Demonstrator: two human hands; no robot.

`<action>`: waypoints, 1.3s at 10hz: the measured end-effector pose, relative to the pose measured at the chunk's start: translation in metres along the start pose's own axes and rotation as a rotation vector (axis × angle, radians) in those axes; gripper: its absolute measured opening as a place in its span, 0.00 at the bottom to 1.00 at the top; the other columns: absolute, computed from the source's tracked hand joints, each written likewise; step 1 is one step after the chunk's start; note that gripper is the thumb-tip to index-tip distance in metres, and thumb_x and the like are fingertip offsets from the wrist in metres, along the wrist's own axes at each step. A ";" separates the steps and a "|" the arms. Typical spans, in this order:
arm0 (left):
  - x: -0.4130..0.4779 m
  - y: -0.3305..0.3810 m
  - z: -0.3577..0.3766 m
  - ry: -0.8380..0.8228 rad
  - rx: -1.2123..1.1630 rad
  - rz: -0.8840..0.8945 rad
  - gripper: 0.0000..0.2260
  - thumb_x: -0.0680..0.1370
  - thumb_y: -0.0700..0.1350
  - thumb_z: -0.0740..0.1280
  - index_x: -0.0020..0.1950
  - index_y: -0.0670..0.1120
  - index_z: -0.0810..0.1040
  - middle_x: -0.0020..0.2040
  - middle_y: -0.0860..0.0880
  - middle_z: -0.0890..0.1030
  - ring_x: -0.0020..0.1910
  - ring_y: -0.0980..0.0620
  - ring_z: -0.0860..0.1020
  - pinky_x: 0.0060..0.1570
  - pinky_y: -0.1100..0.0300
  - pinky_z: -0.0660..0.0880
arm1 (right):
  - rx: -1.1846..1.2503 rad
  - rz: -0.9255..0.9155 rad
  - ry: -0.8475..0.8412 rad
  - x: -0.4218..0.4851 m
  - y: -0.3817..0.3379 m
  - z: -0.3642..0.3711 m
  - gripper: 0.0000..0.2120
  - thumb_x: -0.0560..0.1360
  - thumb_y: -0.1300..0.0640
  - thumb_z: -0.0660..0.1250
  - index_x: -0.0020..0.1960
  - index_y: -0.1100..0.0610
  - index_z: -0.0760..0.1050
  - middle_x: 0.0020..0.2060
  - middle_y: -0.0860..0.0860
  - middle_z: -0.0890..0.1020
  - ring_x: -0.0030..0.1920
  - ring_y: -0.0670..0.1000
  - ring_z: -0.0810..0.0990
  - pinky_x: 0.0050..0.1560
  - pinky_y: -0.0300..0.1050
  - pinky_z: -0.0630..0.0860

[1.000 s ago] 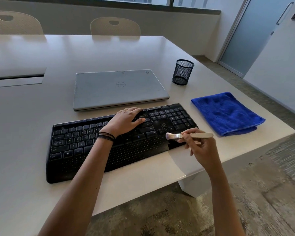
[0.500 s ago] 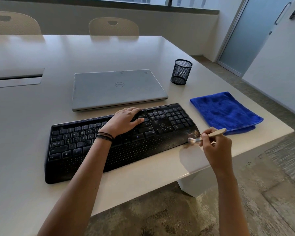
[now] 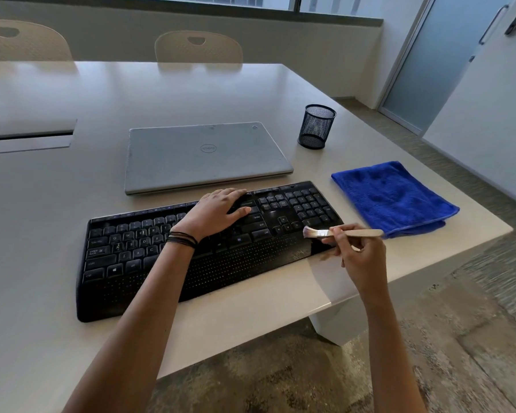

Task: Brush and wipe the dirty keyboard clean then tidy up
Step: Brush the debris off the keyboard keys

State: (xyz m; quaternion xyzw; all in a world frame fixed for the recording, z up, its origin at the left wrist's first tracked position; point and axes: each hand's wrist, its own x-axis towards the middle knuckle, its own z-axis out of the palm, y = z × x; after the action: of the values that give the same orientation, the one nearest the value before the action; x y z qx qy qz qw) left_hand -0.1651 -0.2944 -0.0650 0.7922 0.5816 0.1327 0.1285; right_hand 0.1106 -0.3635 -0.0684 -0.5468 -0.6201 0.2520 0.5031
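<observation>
Keyboard (image 3: 131, 248), matte black, under flat left hand (image 3: 218, 208); pale-handled, soft-bristled brush (image 3: 362, 233) pinched in right hand (image 3: 361, 259).

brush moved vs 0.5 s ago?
Yes. The brush, gripped by the right hand, went left: its bristles were just off the keyboard's right front corner and are now over its lower right keys.

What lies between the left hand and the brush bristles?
Only keys of the keyboard, seen in the head view. The left hand rests on it; the right hand holds the brush over its right end.
</observation>
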 end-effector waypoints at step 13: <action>0.000 0.000 0.001 0.000 0.013 -0.002 0.26 0.80 0.57 0.55 0.75 0.47 0.60 0.73 0.48 0.66 0.71 0.49 0.63 0.70 0.53 0.59 | -0.088 -0.023 0.337 0.003 0.011 -0.016 0.04 0.77 0.62 0.63 0.45 0.56 0.75 0.32 0.42 0.79 0.33 0.37 0.79 0.34 0.30 0.75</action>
State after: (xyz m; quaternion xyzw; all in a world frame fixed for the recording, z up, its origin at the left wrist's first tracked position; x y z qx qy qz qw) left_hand -0.1651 -0.2941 -0.0662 0.7924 0.5833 0.1286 0.1236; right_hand 0.1301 -0.3619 -0.0714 -0.5956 -0.5437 0.1234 0.5783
